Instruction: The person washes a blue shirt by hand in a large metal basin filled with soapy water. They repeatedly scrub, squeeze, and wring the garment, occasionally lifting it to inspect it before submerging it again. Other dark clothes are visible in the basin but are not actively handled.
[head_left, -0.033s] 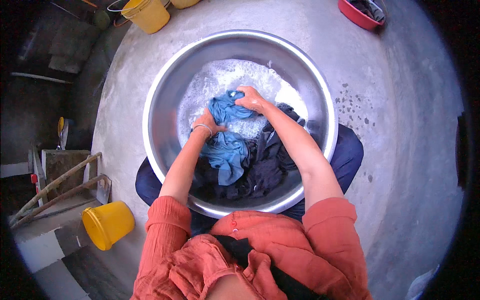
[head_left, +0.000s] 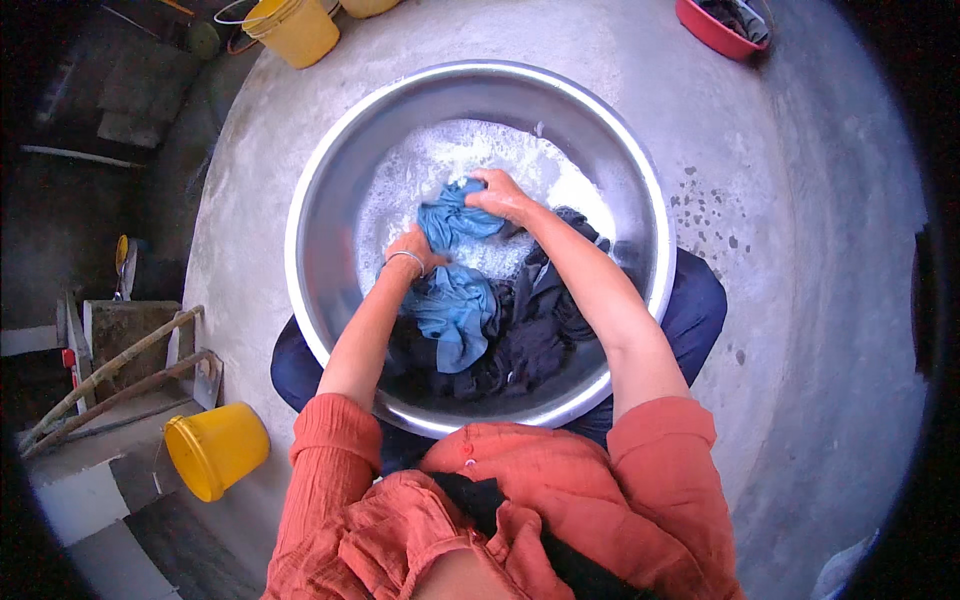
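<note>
A wide round metal basin (head_left: 330,170) holds sudsy water (head_left: 410,165) and wet laundry. My left hand (head_left: 415,248), with a bracelet at its wrist, grips a blue cloth garment (head_left: 452,222) near its middle. At the garment's far end, the fingers of my right hand (head_left: 503,194) are closed round a bunched part of it. The rest of the blue cloth (head_left: 455,315) spreads toward me over dark wet clothes (head_left: 535,340). Part of the cloth is hidden under my left hand and wrist.
A yellow bucket (head_left: 218,450) lies tipped near wooden poles (head_left: 110,375) at the left. Another yellow bucket (head_left: 298,32) stands at the far left, and a red tub (head_left: 722,28) with dark cloth at the far right. My knees (head_left: 697,310) flank the basin on the concrete floor (head_left: 780,200).
My right hand has shifted very slightly left and away from me with the bunched cloth. My left hand stays nearly in place, both hands keeping their hold.
</note>
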